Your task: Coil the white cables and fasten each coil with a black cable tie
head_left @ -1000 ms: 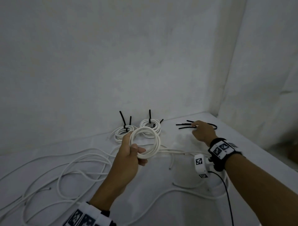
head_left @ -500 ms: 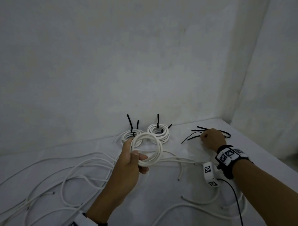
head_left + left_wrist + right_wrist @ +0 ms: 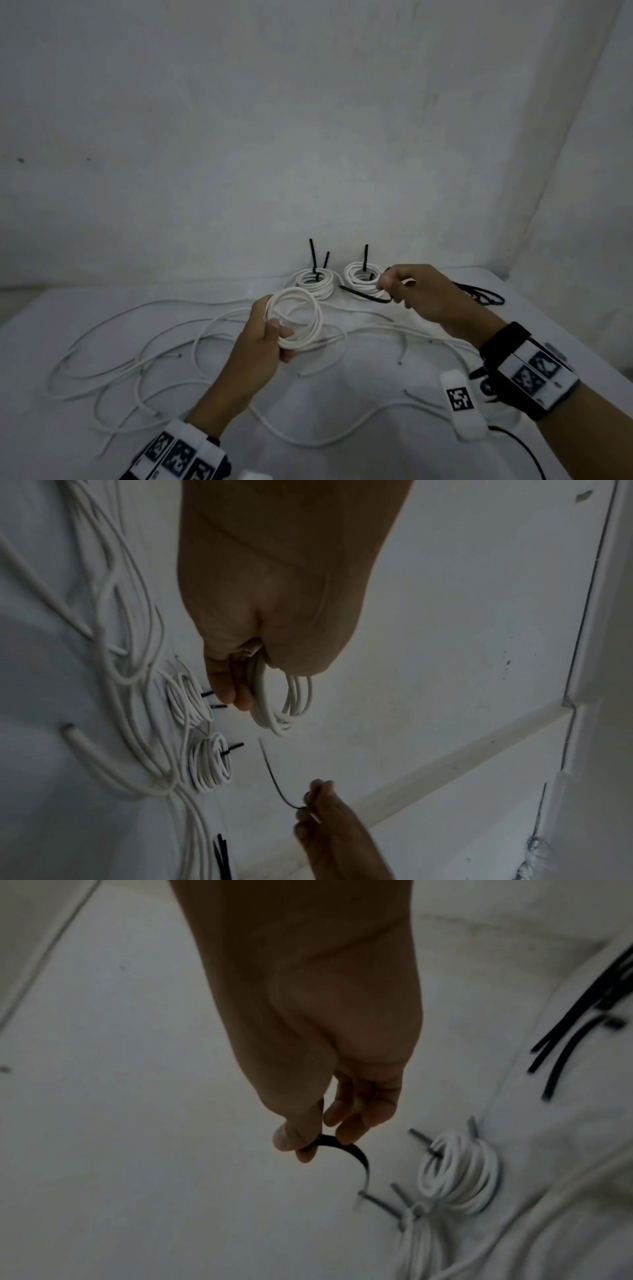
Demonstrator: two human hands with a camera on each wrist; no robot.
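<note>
Above table [image 3: 102, 308], coil [image 3: 297, 321] beside tie [image 3: 364, 295].

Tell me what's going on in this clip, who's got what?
A person is bundling white cables on a white table. The left hand grips a freshly wound white cable coil, not yet tied. The right hand pinches one black cable tie, held in the air near the coil. Two tied coils sit at the back, spare black ties lie to the right, and loose white cables sprawl across the table.
</note>
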